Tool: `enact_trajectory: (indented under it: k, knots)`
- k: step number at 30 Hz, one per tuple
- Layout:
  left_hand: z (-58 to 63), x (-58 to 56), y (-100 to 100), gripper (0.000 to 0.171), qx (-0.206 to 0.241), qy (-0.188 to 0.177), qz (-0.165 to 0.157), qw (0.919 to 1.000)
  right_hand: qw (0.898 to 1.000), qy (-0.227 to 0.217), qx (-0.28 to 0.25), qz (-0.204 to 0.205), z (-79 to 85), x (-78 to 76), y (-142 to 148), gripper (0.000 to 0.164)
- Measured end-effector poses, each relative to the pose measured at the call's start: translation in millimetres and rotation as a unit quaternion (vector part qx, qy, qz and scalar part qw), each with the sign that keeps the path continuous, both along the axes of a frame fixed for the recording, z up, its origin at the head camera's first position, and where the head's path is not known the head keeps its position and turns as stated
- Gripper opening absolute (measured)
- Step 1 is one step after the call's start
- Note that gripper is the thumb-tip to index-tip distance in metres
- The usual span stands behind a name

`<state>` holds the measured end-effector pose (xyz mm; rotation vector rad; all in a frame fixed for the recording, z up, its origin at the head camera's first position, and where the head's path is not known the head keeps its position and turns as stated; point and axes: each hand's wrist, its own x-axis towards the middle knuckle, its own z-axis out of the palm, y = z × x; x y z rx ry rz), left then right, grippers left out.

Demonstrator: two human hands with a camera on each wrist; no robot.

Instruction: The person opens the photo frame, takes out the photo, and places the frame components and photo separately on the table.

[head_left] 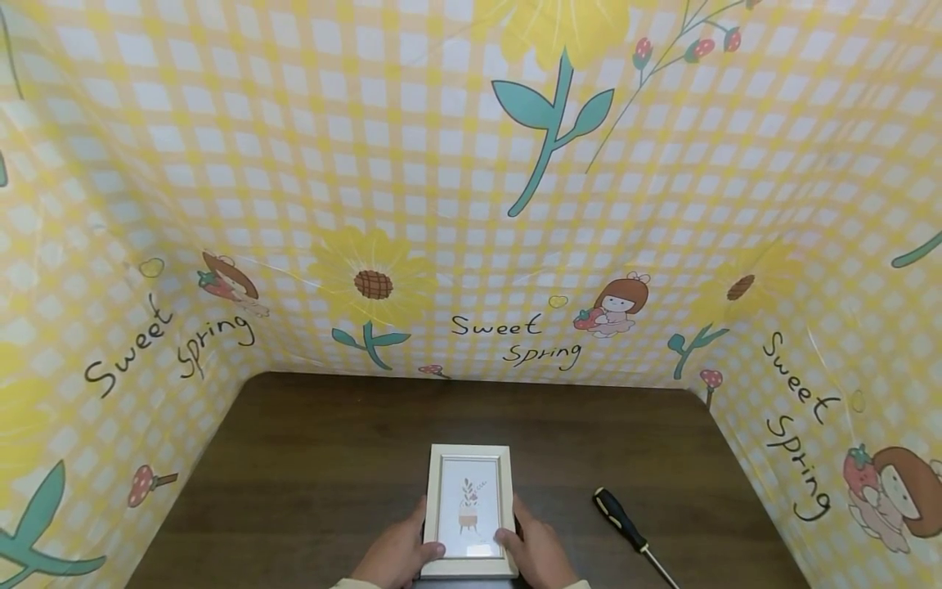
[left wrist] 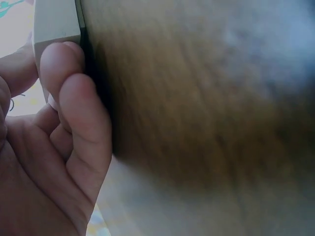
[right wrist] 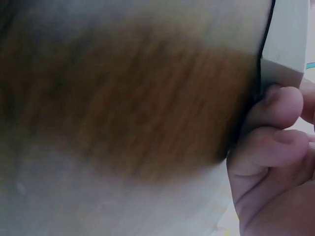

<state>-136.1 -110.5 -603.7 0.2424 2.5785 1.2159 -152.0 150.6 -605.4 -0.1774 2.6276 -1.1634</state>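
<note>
A cream picture frame [head_left: 471,568] with a potted-plant print behind its glazing is held between two hands near the front of the table. My left hand [head_left: 397,550] grips its left edge, thumb over the lower left corner of the front. On the opposite edge, my right hand [head_left: 540,546] holds it with the thumb on the front. In the left wrist view, curled fingers [left wrist: 83,113] press against the frame's pale side [left wrist: 58,22]. Fingers [right wrist: 275,108] of the right hand likewise curl at the frame's corner [right wrist: 285,39] in the right wrist view.
A screwdriver [head_left: 621,517] with a black and yellow handle lies right of the hands on the dark brown wooden table [head_left: 331,433]. Yellow checked cloth [head_left: 471,245] printed with flowers and "Sweet Spring" rises behind the table and along both sides.
</note>
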Motion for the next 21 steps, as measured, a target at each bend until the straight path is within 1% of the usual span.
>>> enact_trajectory:
  k: [3,6,11,15,17,21]
  knots:
    - [-0.8,1.0,-1,0.088,-0.014,0.025,-0.009,0.9995,1.0,-0.001,-0.012,0.011,1.5,0.8,1,0.072]
    - [-0.5,2.1,-2,0.088,-0.027,0.048,-0.017,0.9983,0.999,-0.004,-0.035,0.019,2.5,1.8,2,0.073]
    - [-1.1,1.8,-2,0.088,-0.037,0.048,-0.019,0.998,0.997,-0.021,-0.064,0.03,3.4,3.8,8,0.078]
    - [-2.2,1.4,-3,0.089,-0.04,0.037,-0.017,0.9984,0.994,-0.028,-0.091,0.057,5.1,6.6,13,0.079]
    - [-2.0,2.2,-3,0.09,-0.04,0.041,-0.017,0.9982,0.993,-0.028,-0.099,0.064,5.4,7.6,14,0.079]
    - [-0.7,2.8,-4,0.09,-0.037,0.051,-0.011,0.998,0.993,-0.042,-0.102,0.05,4.5,7.6,14,0.081]
